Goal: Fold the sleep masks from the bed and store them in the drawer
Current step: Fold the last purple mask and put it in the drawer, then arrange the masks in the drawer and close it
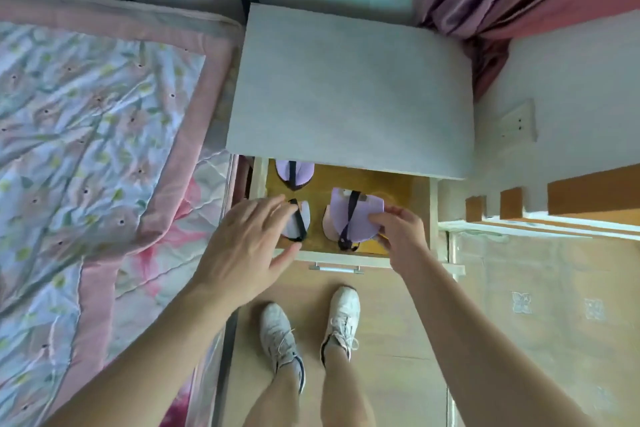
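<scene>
drawer (408, 194): pulled open under grey nightstand top (346, 90), wooden floor, metal handle (336, 268) at front
left hand (249, 243): fingers spread, resting over folded lilac mask (304, 218) at drawer's front left, fingertips at its black strap
right hand (398, 229): pinches right edge of folded lilac mask with strap (356, 218), front middle of drawer, lying on a pinkish mask (328, 227)
back mask (294, 173): folded, back left, partly under nightstand top
bed (86, 135): left of drawer, floral quilt
floor: white sneakers (311, 329) below drawer
</scene>
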